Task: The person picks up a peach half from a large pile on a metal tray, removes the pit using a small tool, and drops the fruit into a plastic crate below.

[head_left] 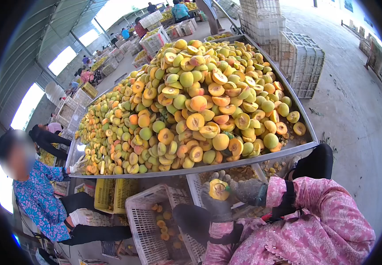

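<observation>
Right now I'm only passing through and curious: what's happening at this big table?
A person in pink sleeves holds a halved peach between two gloved hands, left hand and right hand, above white crates. A metal table ahead carries a heap of peaches, many cut. A co-worker in blue sits at the table's left.

Dull grey metal table (261, 157), white plastic lattice crate (144, 221), matt knitted gloves on both hands, pink patterned cloth sleeves (314, 221)
</observation>
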A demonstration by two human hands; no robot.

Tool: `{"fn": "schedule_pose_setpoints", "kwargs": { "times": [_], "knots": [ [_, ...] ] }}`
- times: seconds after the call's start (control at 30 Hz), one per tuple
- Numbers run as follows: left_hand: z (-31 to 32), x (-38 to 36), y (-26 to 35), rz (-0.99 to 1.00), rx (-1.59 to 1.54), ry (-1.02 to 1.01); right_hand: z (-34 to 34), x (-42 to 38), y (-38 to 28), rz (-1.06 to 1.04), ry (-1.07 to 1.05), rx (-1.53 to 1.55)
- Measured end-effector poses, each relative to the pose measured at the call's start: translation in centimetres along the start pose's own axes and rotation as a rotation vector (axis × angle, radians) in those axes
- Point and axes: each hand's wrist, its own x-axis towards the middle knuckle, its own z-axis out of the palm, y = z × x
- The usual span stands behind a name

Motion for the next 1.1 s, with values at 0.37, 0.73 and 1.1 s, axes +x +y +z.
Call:
{"fn": "schedule_pose_setpoints", "kwargs": {
  "times": [0.37,0.73,1.1],
  "knots": [
    [0.6,1.3,2.4,-0.170,0.257,-0.101,2.8,1.9,1.4,-0.118,0.018,0.467],
    [-2.5,2.2,1.8,-0.241,0.263,-0.137,4.1,2.4,1.7,-0.106,-0.077,0.131],
    [-3.5,2.9,1.9,-0.292,0.272,-0.135,7.3,3.8,2.4,-0.093,-0.001,-0.002]
  ]
}}
